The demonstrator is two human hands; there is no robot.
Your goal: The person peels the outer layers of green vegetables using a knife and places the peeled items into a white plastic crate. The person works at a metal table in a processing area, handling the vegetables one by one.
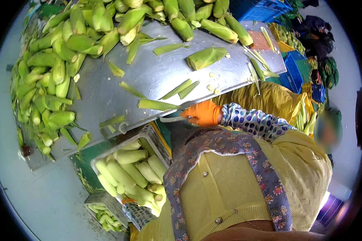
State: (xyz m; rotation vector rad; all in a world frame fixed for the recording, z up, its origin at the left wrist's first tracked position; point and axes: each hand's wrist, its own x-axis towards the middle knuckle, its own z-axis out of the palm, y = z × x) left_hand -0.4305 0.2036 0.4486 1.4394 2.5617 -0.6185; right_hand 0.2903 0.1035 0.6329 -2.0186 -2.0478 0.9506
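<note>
My right hand, in an orange glove, is closed at the near edge of the metal table. Out of its fingers sticks a pale, narrow, curved thing whose kind I cannot make out. Down at the lower left, my left hand, also gloved in orange, is at the crate of husked corn cobs. Only a sliver of that glove shows; its fingers are hidden. On the tabletop beyond my right hand lie a lone ear of corn in its husk and loose green husk strips.
Unhusked corn is heaped along the table's left and far sides. A second crate with pale cobs stands at lower left. Yellow sacking hangs by the table's right end, near blue crates. Another person is farther off, upper right.
</note>
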